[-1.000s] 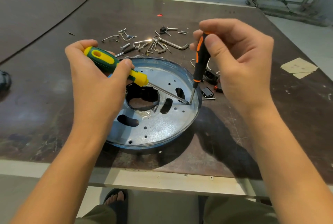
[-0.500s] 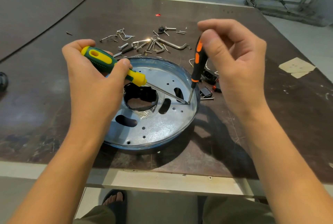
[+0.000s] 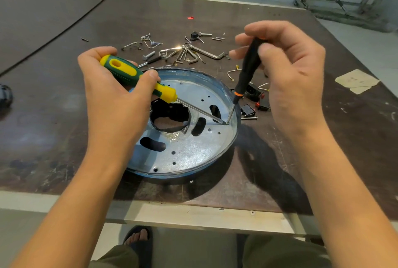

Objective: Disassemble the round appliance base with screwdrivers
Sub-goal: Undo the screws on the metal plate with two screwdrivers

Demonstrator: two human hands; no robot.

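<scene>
The base (image 3: 193,151) sits flat on the table (image 3: 215,9), near the front edge, between the person's forearms. It's down to a bare metal dish: big jagged hole in the middle, a few slots, lots of empty screw holes. So most of the job looks done, imo. Behind it lies a scatter of loose screws (image 3: 137,46), bolts and hex keys (image 3: 193,54). To its right are black plastic bits (image 3: 256,97) w/ wire ends, prob. pulled out of it.

Their left hand (image 3: 114,99) grips the green driver (image 3: 133,76) round the handle, shaft slanting down across the dish. Their right hand (image 3: 295,73) pinches the black driver (image 3: 247,69) near its top w/ thumb and fingertips, nearly upright. Both tips meet at one spot inside the dish, by the right rim. Can't tell what's there: a screw or some small fastener, too small to see.

Left to do: that one fixing, maybe the last on this side. Whether anything's fixed under the dish, can't tell. I'd call it late stage, near the finish.
</scene>
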